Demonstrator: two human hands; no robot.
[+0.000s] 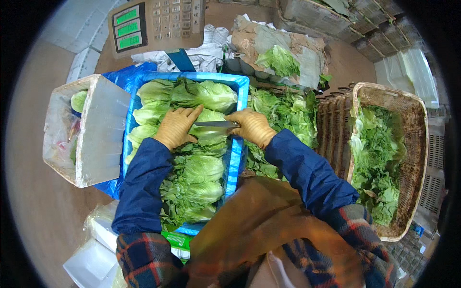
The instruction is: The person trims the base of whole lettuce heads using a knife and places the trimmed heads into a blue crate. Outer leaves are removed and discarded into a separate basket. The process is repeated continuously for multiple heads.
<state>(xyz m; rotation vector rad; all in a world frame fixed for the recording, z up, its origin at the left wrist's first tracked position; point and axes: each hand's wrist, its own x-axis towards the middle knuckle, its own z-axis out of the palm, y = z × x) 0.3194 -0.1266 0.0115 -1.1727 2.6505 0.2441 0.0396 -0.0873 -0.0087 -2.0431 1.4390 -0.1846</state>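
Rows of romaine-type lettuce heads [204,168] fill a blue plastic-lined crate [236,158] before me. My left hand [177,126], in a tan glove, rests spread on the heads at the middle of the crate. Over the crate's right part, my right hand [251,126], gloved alike, grips a knife [216,124] by its handle. The blade points left across a pale lettuce head, towards my left hand. My right fingers also lie close to the end of that head; whether they touch it is unclear.
A digital scale display [158,27] stands beyond the crate. At left is a white foam box [104,133]. More leafy lettuce [284,111] lies right of the crate, beside stacked baskets [333,133]; the top basket [417,144] holds loose greens. One lettuce [279,61] lies on cardboard behind.
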